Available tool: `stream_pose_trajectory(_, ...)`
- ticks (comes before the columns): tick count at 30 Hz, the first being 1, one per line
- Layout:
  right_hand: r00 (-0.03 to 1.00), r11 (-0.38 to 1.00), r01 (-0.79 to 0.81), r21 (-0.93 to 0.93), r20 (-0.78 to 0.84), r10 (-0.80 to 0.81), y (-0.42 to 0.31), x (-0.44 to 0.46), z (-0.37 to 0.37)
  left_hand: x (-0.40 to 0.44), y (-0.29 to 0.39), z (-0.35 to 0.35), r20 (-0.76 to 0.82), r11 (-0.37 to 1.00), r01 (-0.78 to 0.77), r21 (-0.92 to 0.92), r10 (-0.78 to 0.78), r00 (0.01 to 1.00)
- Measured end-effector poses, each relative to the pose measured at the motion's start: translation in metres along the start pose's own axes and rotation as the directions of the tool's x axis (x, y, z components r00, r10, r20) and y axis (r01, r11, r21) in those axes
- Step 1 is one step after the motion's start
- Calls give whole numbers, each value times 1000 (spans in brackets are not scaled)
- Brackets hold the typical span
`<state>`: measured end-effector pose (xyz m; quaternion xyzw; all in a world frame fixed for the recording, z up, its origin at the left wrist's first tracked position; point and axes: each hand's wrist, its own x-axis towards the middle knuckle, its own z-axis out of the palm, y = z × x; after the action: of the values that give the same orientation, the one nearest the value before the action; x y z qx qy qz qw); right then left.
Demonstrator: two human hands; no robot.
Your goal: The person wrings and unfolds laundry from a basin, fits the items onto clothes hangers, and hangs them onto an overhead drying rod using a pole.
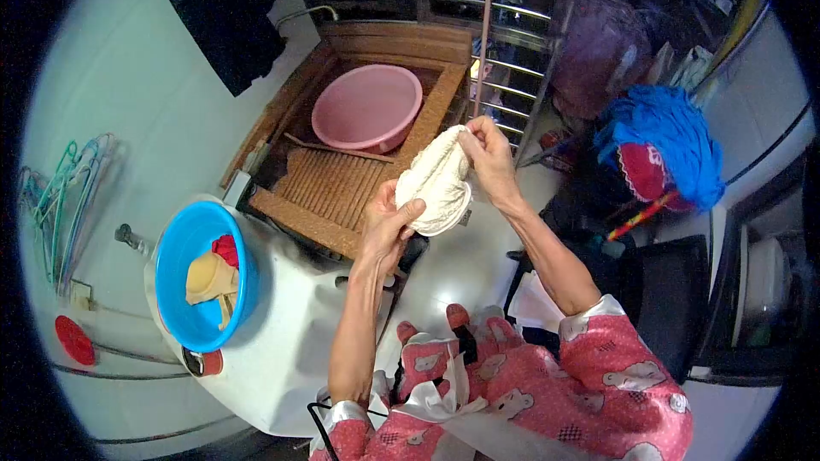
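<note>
A cream-white cloth piece (437, 183) is stretched between my two hands, in front of the brown washing sink. My left hand (389, 226) grips its lower left edge, with the thumb on top. The fingers of my right hand (489, 152) pinch its upper right edge. Behind the cloth, a pink basin (367, 107) sits in the sink (342, 239), beside the ridged washboard part. To the left, a blue basin (171, 290) holds a beige garment (209, 277) and a red cloth (225, 249).
The blue basin stands on a white surface (282, 358). Hangers (64, 205) hang on the left wall, and a dark cloth (222, 17) hangs above. Blue fabric (666, 137) is piled at the right. A pole (484, 51) leans by the railing.
</note>
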<state>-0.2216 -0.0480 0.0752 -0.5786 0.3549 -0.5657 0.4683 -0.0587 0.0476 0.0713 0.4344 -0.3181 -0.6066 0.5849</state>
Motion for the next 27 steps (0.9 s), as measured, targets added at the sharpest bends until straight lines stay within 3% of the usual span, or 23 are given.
stream_pose_trajectory(4,997,972,-73,222,47,64,-10,5,-1,1,3,-2,151,996,-75,53,66,986)
stream_pose_trajectory(7,986,969,-95,228,154,60,-34,9,-2,-1,1,-11,276,997,8,78,-30,961)
stream_pose_trajectory(9,995,989,-2,147,101,-13,-44,14,-5,-4,0,-10,362,996,79,43,-90,928)
stream_pose_trajectory(11,998,993,52,105,31,-55,-61,17,-12,-7,6,-3,342,998,49,42,-60,938)
stream_pose_trajectory(13,999,948,30,317,3,-33,-71,26,-26,-8,20,2,327,998,12,67,-34,944)
stream_pose_trajectory(14,999,917,-6,399,43,-12,-70,26,-29,-9,35,5,275,955,18,297,-104,956)
stream_pose_trajectory(15,997,878,-44,477,82,6,-68,25,-32,-3,33,2,259,905,-44,422,-74,963)
stream_pose_trajectory(17,980,912,-172,373,159,119,-47,28,-41,13,21,-6,239,750,-157,642,-1,971)
stream_pose_trajectory(18,981,978,-142,151,151,119,-26,33,-47,17,20,-13,177,757,-40,652,-100,979)
stream_pose_trajectory(19,981,991,-109,-79,153,121,-25,31,-53,16,21,-12,173,793,-67,606,-49,984)
stream_pose_trajectory(21,988,976,-56,-209,131,84,-33,27,-58,15,21,-12,155,856,-140,498,71,985)
stream_pose_trajectory(22,992,988,-20,-154,117,39,-45,28,-57,13,19,-12,134,883,-165,439,117,984)
stream_pose_trajectory(24,996,994,60,-87,75,-54,-56,35,-61,12,16,-13,204,990,-104,96,82,975)
stream_pose_trajectory(25,997,999,24,41,74,-27,-62,37,-61,14,16,-12,243,995,-62,-82,80,967)
stream_pose_trajectory(27,990,997,8,-77,139,3,-46,48,-75,9,16,-9,251,916,-16,-401,126,960)
